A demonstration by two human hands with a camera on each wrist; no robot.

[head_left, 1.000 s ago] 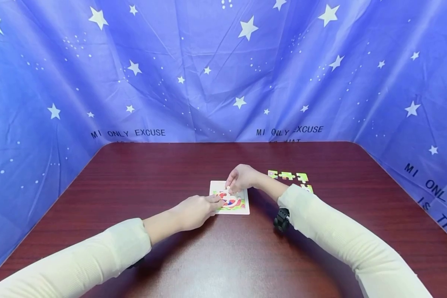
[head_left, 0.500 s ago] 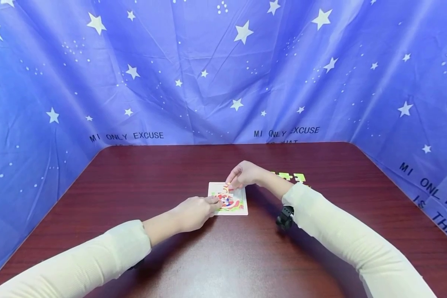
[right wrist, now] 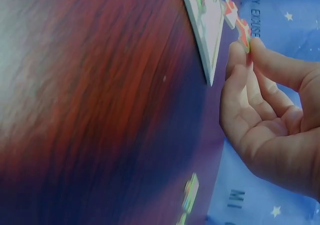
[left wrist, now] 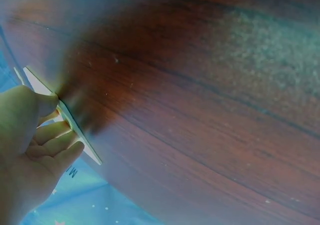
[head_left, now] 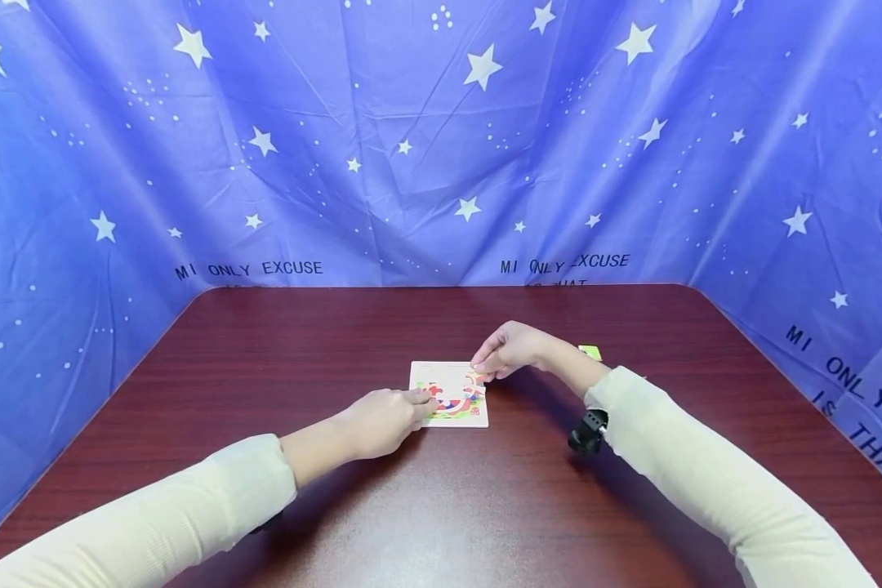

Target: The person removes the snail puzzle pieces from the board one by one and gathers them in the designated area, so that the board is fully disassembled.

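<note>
A small square puzzle board [head_left: 432, 364] with a white frame lies on the table, its near part filled with a red, blue and green picture. My left hand [head_left: 385, 420] holds the board at its left side; in the left wrist view the thumb is at its edge and the fingers [left wrist: 55, 135] reach along it. Over the board's right edge, my right hand [head_left: 513, 351] pinches a puzzle piece [right wrist: 243, 32] between thumb and index finger. Joined to it is a second red and white piece [right wrist: 230, 12], and both stand tilted up from the board.
Right of the board, a green puzzle piece [head_left: 590, 352] shows past my right forearm, which hides others. More loose pieces [right wrist: 190, 195] appear low in the right wrist view. A starry blue curtain [head_left: 382, 163] surrounds the dark red wooden table [head_left: 301, 343].
My right hand has moved right from the board's middle to its right edge, taking the joined pieces with it. The board's upper middle now shows bare. My left hand stays in place.
</note>
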